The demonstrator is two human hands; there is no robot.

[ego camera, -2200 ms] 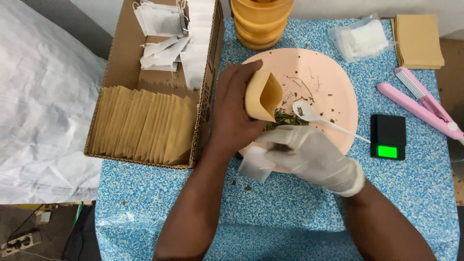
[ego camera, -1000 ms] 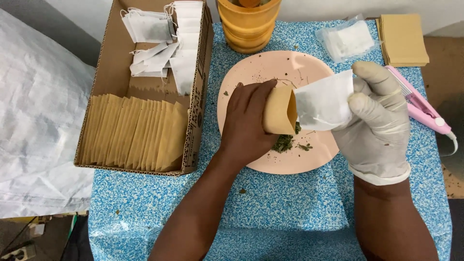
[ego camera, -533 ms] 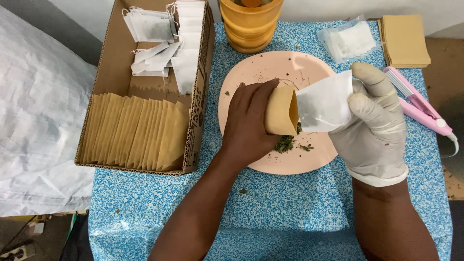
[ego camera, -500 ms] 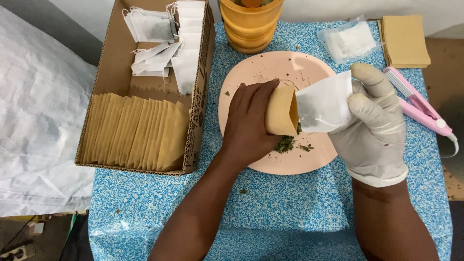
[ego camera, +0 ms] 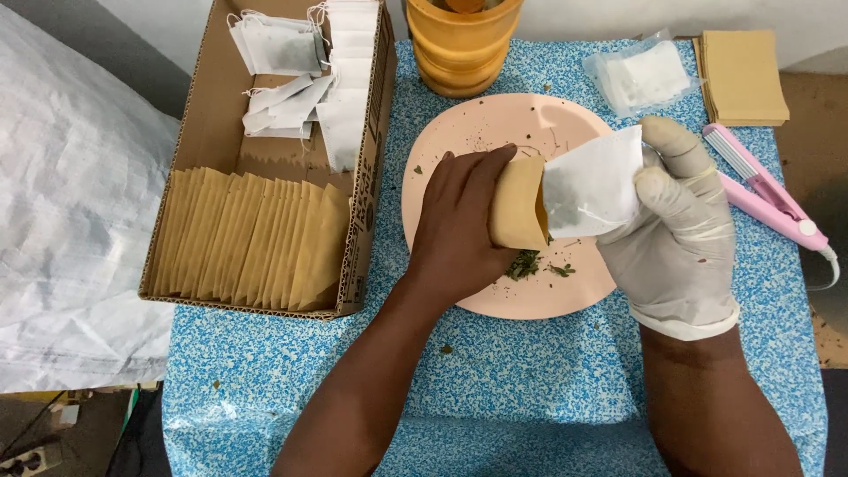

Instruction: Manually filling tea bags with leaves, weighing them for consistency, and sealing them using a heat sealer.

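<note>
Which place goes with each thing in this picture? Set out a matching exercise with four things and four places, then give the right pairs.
Things:
1. white pouch
2. cardboard box
3. pink sealing tool
4. orange container

Places:
A. at the table's right edge
B. at the table's left side, holding rows of tan envelopes
C. in the gloved right hand, over the pink plate
D. beyond the plate, at the far edge

Pairs: 1-C, 2-B, 3-A, 4-D

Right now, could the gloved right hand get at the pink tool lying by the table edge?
Probably yes: the pink tool lies just right of the right hand with bare tabletop between. But that hand holds a white sachet, so its grip is occupied.
</note>
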